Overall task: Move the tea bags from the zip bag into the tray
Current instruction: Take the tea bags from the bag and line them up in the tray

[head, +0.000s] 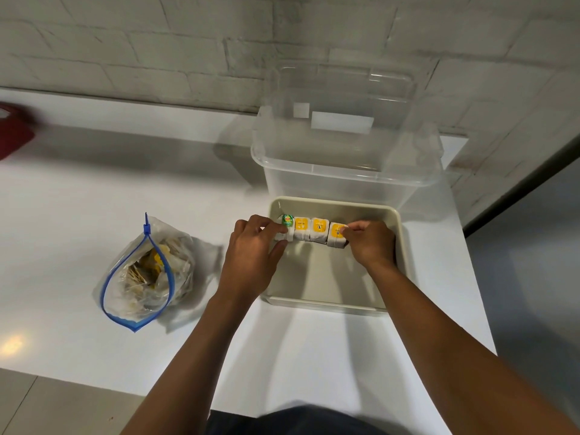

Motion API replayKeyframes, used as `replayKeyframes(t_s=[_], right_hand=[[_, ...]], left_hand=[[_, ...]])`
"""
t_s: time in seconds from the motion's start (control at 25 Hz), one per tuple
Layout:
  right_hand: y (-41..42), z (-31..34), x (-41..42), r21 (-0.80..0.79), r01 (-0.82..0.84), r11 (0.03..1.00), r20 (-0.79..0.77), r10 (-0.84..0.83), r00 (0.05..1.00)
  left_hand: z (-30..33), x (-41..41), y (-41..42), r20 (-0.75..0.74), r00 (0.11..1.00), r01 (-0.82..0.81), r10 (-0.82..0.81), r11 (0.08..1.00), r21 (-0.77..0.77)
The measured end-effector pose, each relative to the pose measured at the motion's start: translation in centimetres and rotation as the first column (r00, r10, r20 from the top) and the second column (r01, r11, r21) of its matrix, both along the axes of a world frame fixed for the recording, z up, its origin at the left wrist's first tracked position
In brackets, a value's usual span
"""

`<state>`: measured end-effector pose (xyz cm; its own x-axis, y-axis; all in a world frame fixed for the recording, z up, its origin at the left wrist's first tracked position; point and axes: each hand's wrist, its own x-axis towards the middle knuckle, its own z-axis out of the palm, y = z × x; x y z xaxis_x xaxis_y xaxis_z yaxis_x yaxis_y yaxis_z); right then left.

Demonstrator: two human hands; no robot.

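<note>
A beige tray (398, 246) sits on the white counter at the right. Inside it, a row of tea bags (318, 230) with yellow tags, and one green tag at the left end, stands along the far side. My left hand (254, 249) grips the left end of the row with curled fingers. At the other end, my right hand (368, 241) pinches the rightmost tea bag. An open zip bag (144, 271) with a blue seal lies to the left of the tray, with several tea bags still inside.
A clear plastic container (345, 158) with its lid leaning behind stands just beyond the tray, against the brick wall. A red object (14, 133) lies at the far left edge. The counter's front edge runs below my forearms.
</note>
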<state>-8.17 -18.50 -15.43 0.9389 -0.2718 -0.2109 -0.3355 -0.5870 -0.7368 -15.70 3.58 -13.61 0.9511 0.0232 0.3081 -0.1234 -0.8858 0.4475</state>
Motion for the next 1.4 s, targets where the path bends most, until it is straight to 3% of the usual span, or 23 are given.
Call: replayKeyframes(t_s=[0.6, 1.04, 1.4], right_hand=[[0.0, -0.6, 1.0, -0.177, -0.09, 0.98, -0.071, 0.078, 0.994], [0.0, -0.3, 0.8, -0.184, -0.088, 0.979, -0.023, 0.085, 0.996], [-0.3, 1.5, 0.3, -0.309, -0.168, 0.936, -0.138, 0.131, 0.982]], left_hand=[[0.1, -0.5, 0.4, -0.017, 1.0, 0.016, -0.016, 1.0, 0.0], [0.5, -0.5, 0.1, -0.012, 1.0, -0.004, 0.004, 1.0, 0.006], [0.9, -1.0, 0.3, 0.015, 1.0, -0.022, 0.023, 0.999, -0.026]])
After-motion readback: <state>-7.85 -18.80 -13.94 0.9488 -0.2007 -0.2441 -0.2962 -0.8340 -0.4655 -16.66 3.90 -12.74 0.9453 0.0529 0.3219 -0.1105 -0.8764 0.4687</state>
